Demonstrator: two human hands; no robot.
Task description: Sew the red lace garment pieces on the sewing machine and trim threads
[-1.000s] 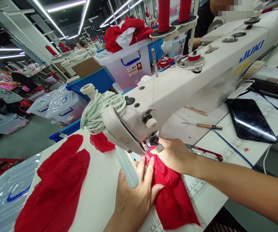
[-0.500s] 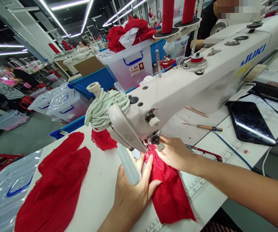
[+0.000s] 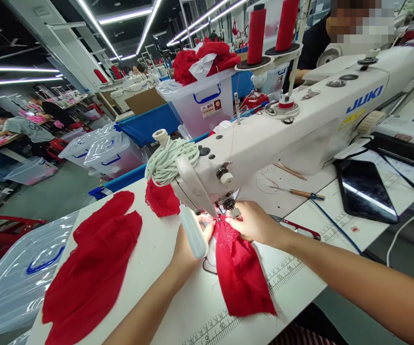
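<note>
A red lace-trimmed fabric piece lies under the needle area of the white sewing machine, its loose end trailing toward me over the printed ruler. My left hand is at the left of the needle, partly behind the machine's pale lever, its thumb and fingers closed on the fabric's edge. From the right, my right hand pinches the same fabric close to the presser foot. The fingertips of both hands are partly hidden by the machine head. A bundle of pale green cord hangs on the machine's end.
More red fabric pieces lie on the table's left, with a small red lace piece behind. To the right are a wooden-handled awl, red-handled snips and a phone. Plastic boxes stand beyond; a co-worker sits behind.
My left hand has gone from lying spread on the fabric to gripping its edge beside the needle. My right hand stays close to the needle. The view has shifted slightly.
</note>
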